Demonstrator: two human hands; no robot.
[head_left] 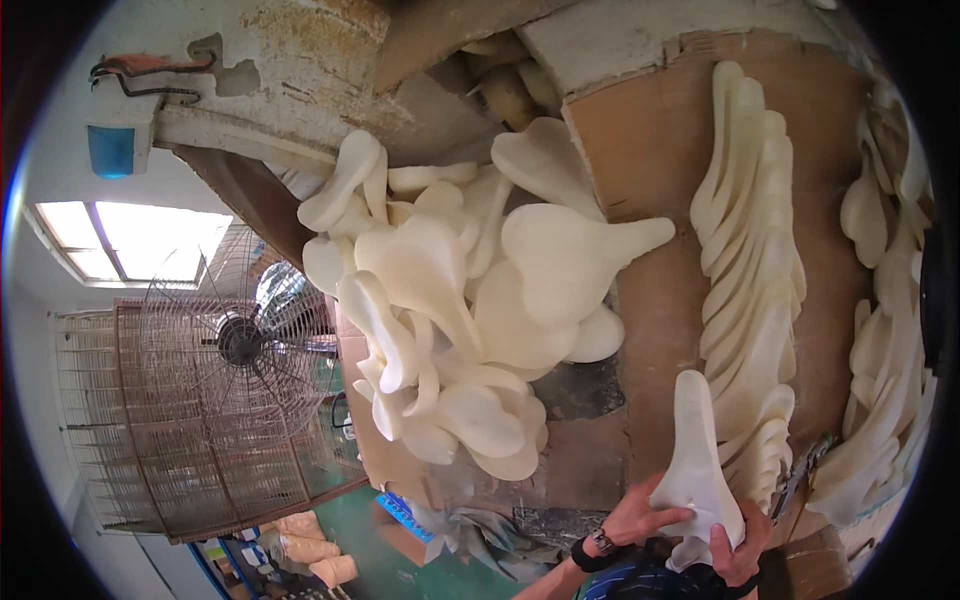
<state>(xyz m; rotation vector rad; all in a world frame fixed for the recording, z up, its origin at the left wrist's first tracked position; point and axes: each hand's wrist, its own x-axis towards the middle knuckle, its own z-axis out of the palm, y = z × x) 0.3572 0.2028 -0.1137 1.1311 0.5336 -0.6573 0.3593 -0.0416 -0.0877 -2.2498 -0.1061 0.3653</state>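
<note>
Both hands are on it: the cream-white, pear-shaped foam saddle pad stands upright low in the frame, right of centre, narrow nose up and broad end down in the grip. The left hand comes in from below with a dark wristband at the wrist, thumb and fingers pressed flat against the pad's lower left flank. The right hand is clamped on the lower right edge, fingers curled round the rim, so the wide base sits pinched between the two palms while the nose pokes free above them.

The pad looks smooth and matte, softly rounded at every edge (no seams that I can make out).

Just beside it, to the right, a tall nested stack of the same cream pads leans against a brown cardboard sheet, each one overlapping the next like scales; the held pad's upper edge sits close against the foot of that stack. A second row of pads runs along the right rim. Up and to the left, a loose heap of pads spills in all directions.

Further left, well apart, a round wire-caged fan stands before a wire mesh rack, with a bright skylight above and a green floor below.
</note>
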